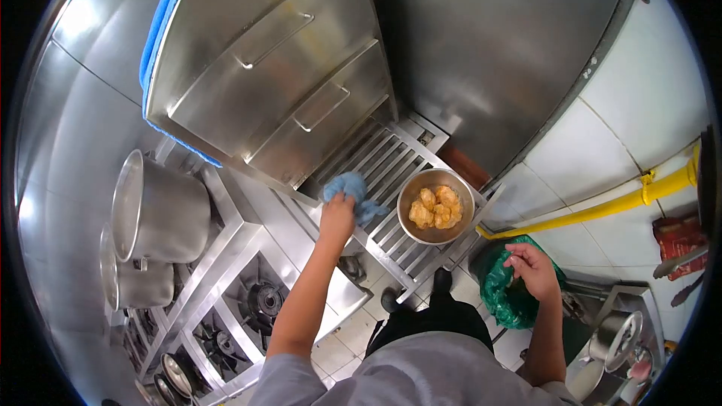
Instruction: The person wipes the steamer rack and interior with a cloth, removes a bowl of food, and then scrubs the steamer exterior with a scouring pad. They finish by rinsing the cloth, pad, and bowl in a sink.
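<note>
My left hand (338,214) is closed around a crumpled blue cloth (347,187), whose loose end hangs over the slats of a metal rack (387,150). On the same rack, right of the cloth, rests a round steel bowl (435,239) with several orange-coated pieces of food (444,207), which look like battered chicken. My right hand (535,271) hovers over a bin lined with a green plastic bag (500,308). Its fingers are loosely bent and apart, with nothing in them.
Left stand large steel pots (169,214) beside a gas stove with burners (265,298). A steel drawer cabinet (278,68) rises behind the rack. A yellow pipe (602,210) runs along the tiled right wall. Lower right, a sink area holds a pot (611,334).
</note>
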`<action>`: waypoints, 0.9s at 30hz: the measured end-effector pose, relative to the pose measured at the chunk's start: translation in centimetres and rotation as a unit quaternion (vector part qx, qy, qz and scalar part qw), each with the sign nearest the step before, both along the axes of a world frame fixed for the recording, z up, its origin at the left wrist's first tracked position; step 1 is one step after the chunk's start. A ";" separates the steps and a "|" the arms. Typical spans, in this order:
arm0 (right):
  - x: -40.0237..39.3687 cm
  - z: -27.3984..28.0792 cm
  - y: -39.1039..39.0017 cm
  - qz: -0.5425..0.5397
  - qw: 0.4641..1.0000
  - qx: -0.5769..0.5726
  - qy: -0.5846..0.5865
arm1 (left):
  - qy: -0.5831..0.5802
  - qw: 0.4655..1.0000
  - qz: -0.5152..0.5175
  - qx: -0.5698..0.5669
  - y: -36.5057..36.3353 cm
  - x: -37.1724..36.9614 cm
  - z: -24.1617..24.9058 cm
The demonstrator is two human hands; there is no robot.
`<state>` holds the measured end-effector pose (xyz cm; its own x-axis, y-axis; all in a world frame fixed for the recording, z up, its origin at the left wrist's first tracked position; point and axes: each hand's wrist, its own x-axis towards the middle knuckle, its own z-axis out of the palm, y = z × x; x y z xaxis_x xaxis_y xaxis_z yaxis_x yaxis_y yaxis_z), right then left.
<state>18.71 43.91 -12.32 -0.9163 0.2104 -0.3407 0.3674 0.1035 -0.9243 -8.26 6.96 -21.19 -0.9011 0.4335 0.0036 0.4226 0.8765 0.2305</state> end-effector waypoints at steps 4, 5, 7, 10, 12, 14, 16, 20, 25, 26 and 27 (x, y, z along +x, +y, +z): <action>-0.4 -0.1 0.5 -0.005 1.000 -0.004 0.001 | -0.041 0.998 -0.028 -0.030 -0.1 1.3 0.1; -0.4 -0.3 0.5 -0.006 1.000 -0.001 0.003 | -0.007 0.999 -0.037 0.012 0.7 1.2 -0.6; -0.2 -0.7 0.5 -0.010 1.000 0.005 0.001 | 0.054 0.993 -0.080 0.068 4.0 -0.6 -2.0; 0.3 -1.2 0.0 -0.005 1.000 -0.014 0.001 | 0.059 0.981 -0.121 0.138 10.0 -5.0 -3.3; 0.2 -1.0 -0.6 -0.005 1.000 0.006 0.005 | 0.035 0.982 -0.123 0.141 12.1 -7.5 -2.5; -0.7 0.1 -1.4 -0.011 1.000 0.002 0.001 | -0.045 0.983 -0.106 0.141 12.6 -8.3 -1.9; -2.6 0.8 -1.7 -0.011 1.000 0.000 0.000 | -0.001 0.981 -0.118 0.153 9.9 -7.1 -3.0; -10.3 2.4 -2.7 0.039 0.977 0.143 0.153 | 0.060 0.993 -0.044 0.088 1.5 0.2 -2.4; -21.7 -1.8 -2.5 0.218 0.862 0.445 0.107 | 0.006 0.999 -0.041 0.007 -2.6 7.4 0.2; -23.1 -2.2 -2.6 0.264 0.854 0.447 0.032 | 0.002 0.998 -0.065 0.014 -2.4 8.3 0.3; -23.8 -3.1 -2.5 0.268 0.851 0.450 0.033 | -0.037 0.997 -0.068 0.010 -1.8 8.5 0.2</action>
<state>-5.09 41.39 -15.44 -0.9740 -0.0945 -0.2059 -0.0047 0.9171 -0.3986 0.29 5.18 -20.99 -0.8325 0.5517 -0.0511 0.5180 0.8077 0.2816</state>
